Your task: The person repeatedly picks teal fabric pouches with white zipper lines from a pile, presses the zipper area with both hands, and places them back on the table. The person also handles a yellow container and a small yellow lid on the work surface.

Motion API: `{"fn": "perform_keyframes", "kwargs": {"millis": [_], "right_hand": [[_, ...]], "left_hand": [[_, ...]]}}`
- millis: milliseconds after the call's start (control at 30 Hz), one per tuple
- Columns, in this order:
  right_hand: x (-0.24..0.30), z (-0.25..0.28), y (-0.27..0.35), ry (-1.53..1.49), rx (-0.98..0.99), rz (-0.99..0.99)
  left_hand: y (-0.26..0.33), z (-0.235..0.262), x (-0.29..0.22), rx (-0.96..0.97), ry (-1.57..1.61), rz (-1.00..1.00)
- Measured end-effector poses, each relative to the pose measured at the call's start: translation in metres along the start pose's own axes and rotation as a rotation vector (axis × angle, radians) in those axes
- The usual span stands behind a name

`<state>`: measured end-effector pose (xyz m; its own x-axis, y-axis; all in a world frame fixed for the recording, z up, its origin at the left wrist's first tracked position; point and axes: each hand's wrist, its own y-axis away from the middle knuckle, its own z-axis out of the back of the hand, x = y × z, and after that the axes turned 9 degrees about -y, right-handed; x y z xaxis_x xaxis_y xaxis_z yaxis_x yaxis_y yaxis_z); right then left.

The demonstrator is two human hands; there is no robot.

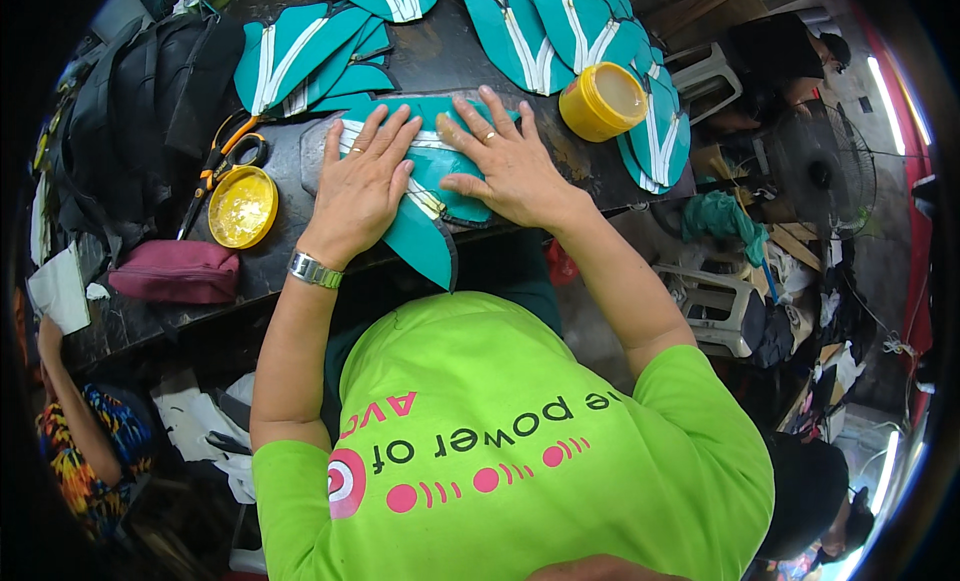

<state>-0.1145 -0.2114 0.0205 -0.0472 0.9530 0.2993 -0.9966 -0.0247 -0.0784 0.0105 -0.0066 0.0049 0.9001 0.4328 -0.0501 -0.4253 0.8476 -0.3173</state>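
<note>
Teal pieces (425, 171) striped white lie on a black table (290, 251), beside yellow tubs (243, 207), a maroon pouch (175, 271) and a lime-green shirt (520, 431).

A dark, worn workbench (440, 56) fills the upper centre of the frame, its front edge running from lower left to mid right. At centre lies a teal, white-striped cut piece of sheet material (425, 236), one pointed end overhanging the front edge. More teal pieces with white stripes are heaped at upper left (300, 56), along the top edge (560, 26) and at upper right (655, 141). A round yellow plastic tub (603, 101) stands just beside the right-hand heap. At left sit a shallow yellow lid (242, 207), orange-handled scissors (222, 156) touching it, a maroon fabric pouch (175, 271) and a black bag (140, 101).
</note>
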Motion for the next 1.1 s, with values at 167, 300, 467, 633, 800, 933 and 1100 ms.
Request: {"fn": "perform_keyframes", "kwargs": {"millis": [167, 300, 467, 633, 800, 933, 1100], "right_hand": [[-0.002, 0.014, 0.011, -0.654, -0.107, -0.001], [0.012, 0.021, 0.028, -0.645, -0.16, 0.026], [0.043, -0.002, 0.041, 0.033, -0.059, 0.029], [0.048, -0.016, 0.042, 0.036, -0.082, -0.013], [0.048, -0.017, 0.043, 0.026, -0.047, -0.031], [0.041, -0.012, 0.042, -0.028, -0.049, -0.006], [0.03, -0.008, 0.043, 0.012, -0.048, 0.045]], "left_hand": [[-0.004, -0.007, -0.004, -0.054, -0.073, 0.038], [-0.021, -0.02, -0.005, -0.109, -0.09, 0.047], [-0.037, -0.031, -0.005, -0.058, -0.032, 0.084], [-0.039, -0.029, 0.007, -0.106, -0.017, 0.007], [-0.051, -0.021, 0.021, -0.078, -0.043, -0.017], [-0.069, -0.008, 0.024, -0.038, -0.054, 0.05], [-0.077, -0.003, 0.024, 0.162, 0.108, 0.039]]}}
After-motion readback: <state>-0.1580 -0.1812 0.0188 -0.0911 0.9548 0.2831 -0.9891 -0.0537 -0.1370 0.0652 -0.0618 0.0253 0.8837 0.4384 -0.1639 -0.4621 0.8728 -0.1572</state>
